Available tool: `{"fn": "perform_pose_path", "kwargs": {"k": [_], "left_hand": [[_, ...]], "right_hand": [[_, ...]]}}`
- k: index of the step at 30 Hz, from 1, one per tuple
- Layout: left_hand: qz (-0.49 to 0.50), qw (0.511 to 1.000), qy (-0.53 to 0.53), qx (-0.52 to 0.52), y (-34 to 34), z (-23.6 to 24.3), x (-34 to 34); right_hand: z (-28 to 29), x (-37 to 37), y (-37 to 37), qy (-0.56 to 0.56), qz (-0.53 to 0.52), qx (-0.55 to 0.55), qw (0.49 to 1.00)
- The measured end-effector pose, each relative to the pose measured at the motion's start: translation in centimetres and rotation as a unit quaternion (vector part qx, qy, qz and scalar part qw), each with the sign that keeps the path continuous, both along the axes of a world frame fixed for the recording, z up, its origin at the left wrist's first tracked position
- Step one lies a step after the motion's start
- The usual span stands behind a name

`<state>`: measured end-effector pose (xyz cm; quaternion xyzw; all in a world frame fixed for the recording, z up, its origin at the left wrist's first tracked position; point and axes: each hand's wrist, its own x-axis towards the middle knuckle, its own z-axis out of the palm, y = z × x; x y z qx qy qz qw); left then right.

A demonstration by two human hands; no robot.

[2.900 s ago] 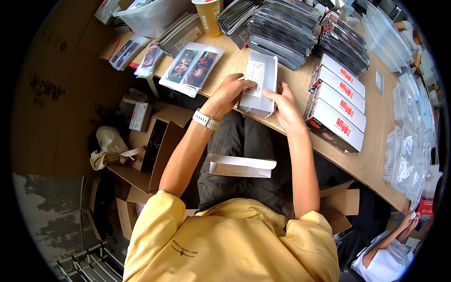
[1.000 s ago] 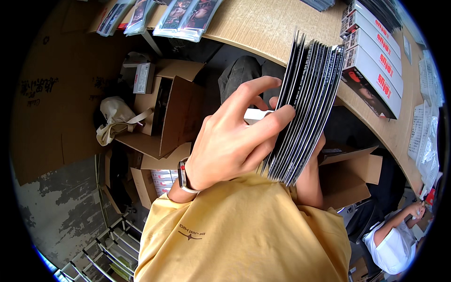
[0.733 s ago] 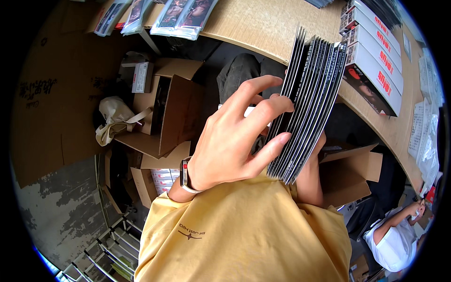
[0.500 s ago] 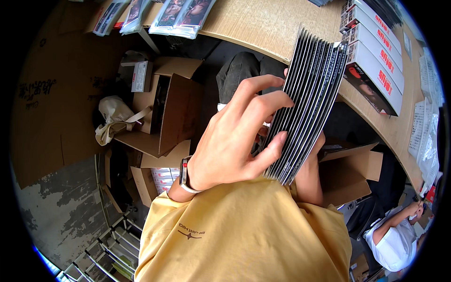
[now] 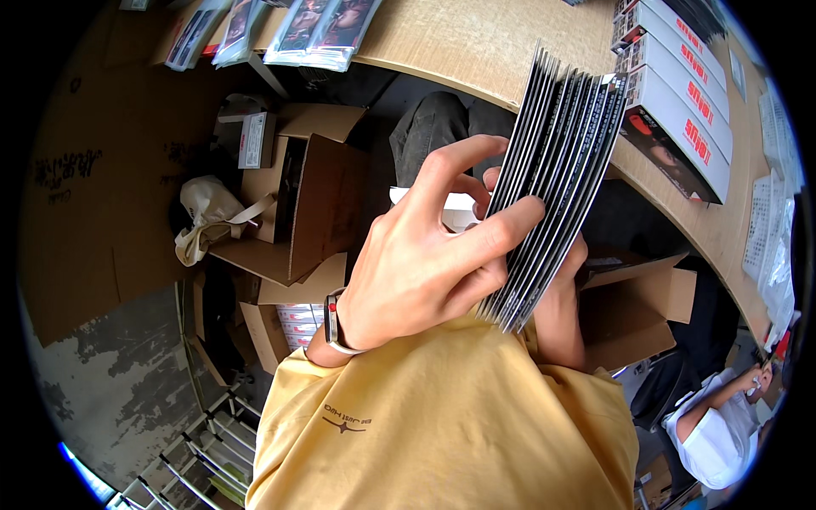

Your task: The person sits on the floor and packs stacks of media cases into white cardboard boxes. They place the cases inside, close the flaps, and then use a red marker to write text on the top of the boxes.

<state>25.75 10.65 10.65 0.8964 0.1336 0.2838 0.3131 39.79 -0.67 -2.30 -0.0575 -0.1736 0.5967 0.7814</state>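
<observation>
Head view: my left hand [image 5: 425,255], fingers spread, touches the stack of thin dark pieces [image 5: 561,195] before the yellow shirt [image 5: 442,399]; the right hand's [image 5: 571,274] grip I can't tell, so I'd part edges gently.

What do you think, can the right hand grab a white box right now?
Probably not: the right hand seems busy holding the stack of dark cards, though the white boxes stand nearby on the table.

Left hand [image 5: 425,246] touching fanned dark sheets [image 5: 561,183], right hand [image 5: 573,265] behind, white boxes [image 5: 667,115] on table [image 5: 476,51]
</observation>
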Motion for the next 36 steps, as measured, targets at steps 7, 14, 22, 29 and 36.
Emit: {"fn": "perform_pose_path", "kwargs": {"k": [7,14,22,29,36], "left_hand": [[0.008,1.0,0.015,0.006,-0.5,0.3,0.4],[0.038,0.999,0.005,-0.008,-0.9,0.3,0.8],[0.04,0.998,0.054,-0.015,-1.4,0.5,0.9],[0.036,0.996,0.04,-0.069,-1.6,0.2,1.0],[0.016,0.999,0.046,0.001,-1.3,-0.1,0.9]], "right_hand": [[-0.6,0.4,-0.4,-0.015,0.006,-0.024,1.0],[0.1,-0.6,0.0,0.004,-0.003,-0.051,0.999],[-0.6,-0.4,0.3,0.039,0.018,0.002,0.999],[-1.2,-0.2,0.4,0.023,0.01,0.009,1.0],[-1.4,0.0,0.1,0.021,0.029,-0.005,0.999]]}}
